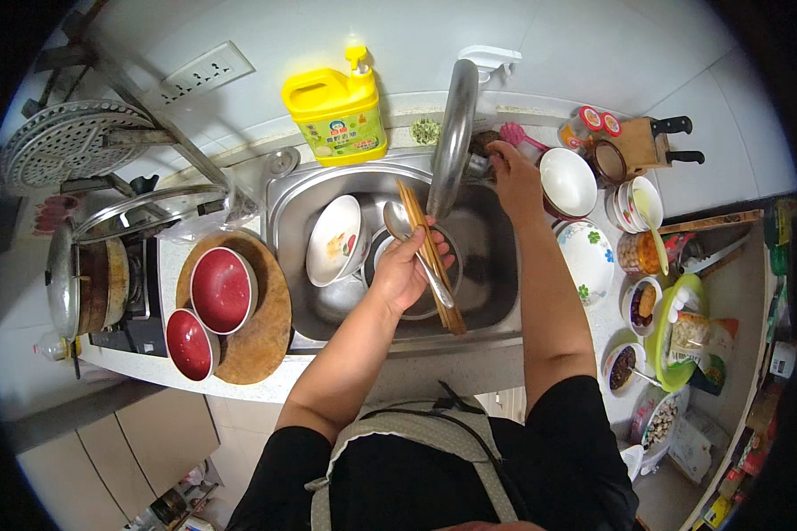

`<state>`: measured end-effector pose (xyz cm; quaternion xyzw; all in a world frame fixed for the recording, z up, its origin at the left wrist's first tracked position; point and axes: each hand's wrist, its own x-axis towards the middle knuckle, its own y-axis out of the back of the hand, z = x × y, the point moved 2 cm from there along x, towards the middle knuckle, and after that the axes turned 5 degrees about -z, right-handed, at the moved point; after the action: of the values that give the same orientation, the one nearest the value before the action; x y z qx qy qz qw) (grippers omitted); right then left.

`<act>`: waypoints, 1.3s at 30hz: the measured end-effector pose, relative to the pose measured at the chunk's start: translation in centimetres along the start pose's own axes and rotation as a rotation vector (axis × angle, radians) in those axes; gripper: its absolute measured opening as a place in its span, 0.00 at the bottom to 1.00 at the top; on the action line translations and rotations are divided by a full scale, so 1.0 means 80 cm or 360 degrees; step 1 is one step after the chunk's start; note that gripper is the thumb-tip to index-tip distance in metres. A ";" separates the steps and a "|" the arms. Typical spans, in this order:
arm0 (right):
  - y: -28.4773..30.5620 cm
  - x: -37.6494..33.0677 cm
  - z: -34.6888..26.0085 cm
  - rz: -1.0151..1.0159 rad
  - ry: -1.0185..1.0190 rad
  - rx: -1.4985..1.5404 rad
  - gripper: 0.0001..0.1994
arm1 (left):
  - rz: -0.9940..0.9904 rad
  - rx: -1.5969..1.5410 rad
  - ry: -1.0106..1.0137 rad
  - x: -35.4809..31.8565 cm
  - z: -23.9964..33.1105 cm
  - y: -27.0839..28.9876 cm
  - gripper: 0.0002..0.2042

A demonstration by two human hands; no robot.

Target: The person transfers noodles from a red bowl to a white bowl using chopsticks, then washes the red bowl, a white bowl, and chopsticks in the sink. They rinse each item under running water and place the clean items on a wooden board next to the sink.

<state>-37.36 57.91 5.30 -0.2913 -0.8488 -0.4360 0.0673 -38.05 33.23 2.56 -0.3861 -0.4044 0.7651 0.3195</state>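
My left hand [405,268] is over the steel sink [496,257], closed on a pair of wooden chopsticks [434,265] and a metal spoon [398,221]. My right hand [514,177] reaches to the back of the sink and grips the tap handle at the base of the curved steel faucet [452,133]. Below my left hand lie bowls in the sink, among them a white bowl [332,241] leaning on its side.
Two red bowls [221,289] [190,343] rest on a round wooden board [261,341] left of the sink. A yellow dish-soap bottle [336,111] stands behind it. White bowls [567,181], a flowered plate [586,258], small dishes and a knife block [646,142] fill the right counter. A pot [88,283] sits on the stove.
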 end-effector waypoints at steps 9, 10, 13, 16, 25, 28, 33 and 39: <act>0.002 -0.003 0.013 -0.0080 -0.0310 0.0214 0.11 | 0.0082 -0.0048 -0.0102 0.006 -0.004 -0.013 0.15; 0.002 -0.004 0.013 -0.0076 -0.0308 0.0199 0.11 | 0.0071 -0.0041 -0.0098 0.007 -0.004 -0.014 0.15; 0.007 -0.005 0.005 -0.0107 -0.0323 0.0166 0.11 | 0.0047 -0.0036 -0.0087 0.010 -0.005 -0.015 0.14; 0.003 -0.009 0.018 -0.0068 -0.0253 0.0115 0.12 | 0.0020 -0.0052 -0.0078 0.013 -0.006 -0.019 0.14; 0.011 -0.017 -0.016 0.0307 0.0085 -0.0204 0.18 | 0.0029 -0.0066 -0.0139 0.016 -0.009 -0.006 0.14; -0.012 -0.055 -0.071 0.0071 -0.0016 -0.0088 0.16 | 0.0119 0.0045 -0.0226 0.016 -0.013 -0.010 0.18; -0.158 -0.148 -0.099 -0.0195 -0.0565 0.1151 0.24 | 0.0284 0.0207 -0.0390 0.019 -0.027 0.019 0.27; -0.156 -0.136 -0.086 -0.0466 -0.0994 0.1201 0.34 | 0.0145 0.0462 -0.0170 0.001 -0.042 0.008 0.33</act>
<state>-36.30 42.21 -3.26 -0.2412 -0.9587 0.0038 -0.1508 -35.37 34.27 0.75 -0.3127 -0.2880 0.8485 0.3151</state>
